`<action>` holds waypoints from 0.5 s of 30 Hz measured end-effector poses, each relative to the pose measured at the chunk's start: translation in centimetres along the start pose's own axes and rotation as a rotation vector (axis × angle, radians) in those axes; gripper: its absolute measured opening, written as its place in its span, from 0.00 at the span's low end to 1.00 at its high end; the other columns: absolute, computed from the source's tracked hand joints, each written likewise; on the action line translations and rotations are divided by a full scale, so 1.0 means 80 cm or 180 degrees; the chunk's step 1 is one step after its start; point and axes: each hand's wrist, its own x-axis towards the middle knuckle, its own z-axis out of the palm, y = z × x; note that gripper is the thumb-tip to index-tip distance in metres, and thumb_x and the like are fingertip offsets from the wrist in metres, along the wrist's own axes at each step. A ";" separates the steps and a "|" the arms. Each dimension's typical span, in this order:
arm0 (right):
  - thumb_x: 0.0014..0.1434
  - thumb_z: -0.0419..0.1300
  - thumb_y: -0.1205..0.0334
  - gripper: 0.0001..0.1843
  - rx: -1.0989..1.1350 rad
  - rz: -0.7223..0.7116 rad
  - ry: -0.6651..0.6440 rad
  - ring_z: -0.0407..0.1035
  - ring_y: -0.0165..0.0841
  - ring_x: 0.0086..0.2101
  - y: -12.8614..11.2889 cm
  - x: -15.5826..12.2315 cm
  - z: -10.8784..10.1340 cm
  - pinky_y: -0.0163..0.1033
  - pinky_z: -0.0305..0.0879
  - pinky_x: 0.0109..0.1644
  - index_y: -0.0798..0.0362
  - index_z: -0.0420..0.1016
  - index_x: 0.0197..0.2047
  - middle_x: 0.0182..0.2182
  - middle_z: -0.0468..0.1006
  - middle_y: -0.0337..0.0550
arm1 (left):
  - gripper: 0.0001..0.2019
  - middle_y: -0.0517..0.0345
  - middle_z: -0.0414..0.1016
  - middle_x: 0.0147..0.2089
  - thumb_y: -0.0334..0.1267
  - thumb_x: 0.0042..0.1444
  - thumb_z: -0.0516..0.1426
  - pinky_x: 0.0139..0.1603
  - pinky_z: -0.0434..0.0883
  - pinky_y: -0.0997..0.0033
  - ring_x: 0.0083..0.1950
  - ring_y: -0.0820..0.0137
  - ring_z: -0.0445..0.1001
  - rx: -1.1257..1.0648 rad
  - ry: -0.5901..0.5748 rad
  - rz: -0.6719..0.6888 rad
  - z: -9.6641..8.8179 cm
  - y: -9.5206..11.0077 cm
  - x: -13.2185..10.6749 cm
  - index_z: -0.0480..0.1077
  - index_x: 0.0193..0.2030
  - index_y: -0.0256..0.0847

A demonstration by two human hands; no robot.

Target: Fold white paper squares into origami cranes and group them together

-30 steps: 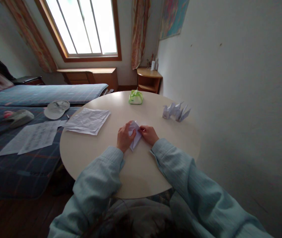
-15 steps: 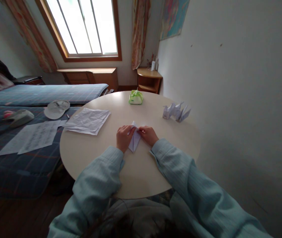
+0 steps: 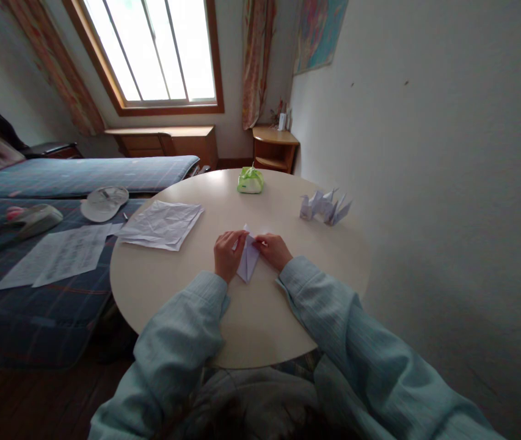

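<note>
A small piece of white paper [image 3: 248,264], folded into a narrow kite shape, lies on the round table in front of me, one point toward me. My left hand [image 3: 229,253] pinches its upper left edge, thumb against fingers. On the opposite side, the fingertips of my right hand [image 3: 273,249] are closed on the paper's upper right edge. Fingers cover part of the upper folds; the far tip shows between the hands. Several folded paper cranes [image 3: 324,206] stand together at the table's right side.
Creased white sheets [image 3: 163,223] are stacked at the left of the round table [image 3: 260,342]. A green tissue pack [image 3: 250,180] sits at its far edge. Left of it, a bed [image 3: 58,311] holds printed pages [image 3: 68,253] and a white cap [image 3: 104,203]. A wall rises at right.
The fingers of my left hand have shifted slightly at the paper's upper part, thumb now more upright. My right hand stays almost in place, and the paper remains in the same spot.
</note>
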 end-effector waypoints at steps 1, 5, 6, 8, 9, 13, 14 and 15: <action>0.55 0.52 0.63 0.10 0.0001 0.0013 -0.0004 0.66 0.29 0.31 0.000 0.000 0.000 0.31 0.57 0.36 0.52 0.75 0.35 0.30 0.76 0.42 | 0.13 0.56 0.75 0.33 0.40 0.57 0.47 0.40 0.66 0.71 0.36 0.72 0.71 -0.0004 -0.0013 -0.0006 0.000 0.000 0.000 0.71 0.33 0.39; 0.56 0.52 0.63 0.10 -0.0045 0.0051 0.0021 0.66 0.30 0.31 -0.002 -0.001 -0.003 0.31 0.57 0.35 0.54 0.74 0.32 0.29 0.76 0.43 | 0.11 0.54 0.74 0.37 0.39 0.57 0.47 0.42 0.66 0.70 0.40 0.71 0.71 0.0051 -0.0050 -0.0066 0.006 -0.006 0.000 0.68 0.40 0.40; 0.56 0.52 0.63 0.10 -0.0062 0.0081 0.0043 0.67 0.30 0.31 -0.002 -0.001 -0.004 0.32 0.57 0.35 0.54 0.74 0.32 0.29 0.76 0.43 | 0.11 0.53 0.74 0.39 0.38 0.57 0.48 0.43 0.66 0.70 0.41 0.70 0.70 0.0097 -0.0039 -0.0100 0.009 -0.009 0.000 0.67 0.42 0.39; 0.56 0.51 0.64 0.10 -0.0100 0.0185 0.0100 0.67 0.30 0.31 -0.002 -0.001 -0.005 0.32 0.56 0.35 0.54 0.73 0.31 0.29 0.76 0.44 | 0.12 0.52 0.72 0.42 0.37 0.55 0.50 0.45 0.66 0.68 0.44 0.69 0.69 0.0172 -0.0051 -0.0191 0.014 -0.014 -0.002 0.65 0.45 0.39; 0.56 0.51 0.64 0.09 -0.0112 0.0261 0.0149 0.67 0.30 0.31 -0.001 -0.001 -0.005 0.32 0.56 0.35 0.54 0.72 0.31 0.30 0.76 0.44 | 0.13 0.52 0.72 0.42 0.36 0.54 0.51 0.45 0.66 0.68 0.44 0.68 0.69 0.0210 -0.0092 -0.0273 0.016 -0.017 -0.002 0.64 0.46 0.39; 0.55 0.51 0.65 0.08 -0.0054 0.0638 0.0331 0.67 0.30 0.31 0.001 0.000 -0.004 0.32 0.56 0.33 0.54 0.69 0.37 0.31 0.76 0.43 | 0.14 0.50 0.72 0.40 0.36 0.50 0.53 0.43 0.67 0.65 0.42 0.65 0.70 0.0392 -0.0410 -0.0787 0.019 -0.024 -0.005 0.64 0.44 0.37; 0.55 0.52 0.65 0.08 -0.0026 0.0706 0.0349 0.67 0.30 0.31 0.001 0.000 -0.004 0.32 0.56 0.33 0.54 0.68 0.39 0.31 0.75 0.43 | 0.13 0.50 0.72 0.39 0.37 0.50 0.54 0.42 0.67 0.64 0.42 0.64 0.70 0.0425 -0.0487 -0.0900 0.018 -0.025 -0.005 0.64 0.44 0.37; 0.54 0.53 0.65 0.09 -0.0003 0.0743 0.0346 0.67 0.30 0.30 0.002 0.000 -0.004 0.32 0.56 0.33 0.54 0.67 0.40 0.30 0.75 0.42 | 0.13 0.49 0.72 0.39 0.37 0.49 0.54 0.42 0.67 0.64 0.42 0.64 0.70 0.0446 -0.0547 -0.0990 0.018 -0.025 -0.005 0.64 0.43 0.37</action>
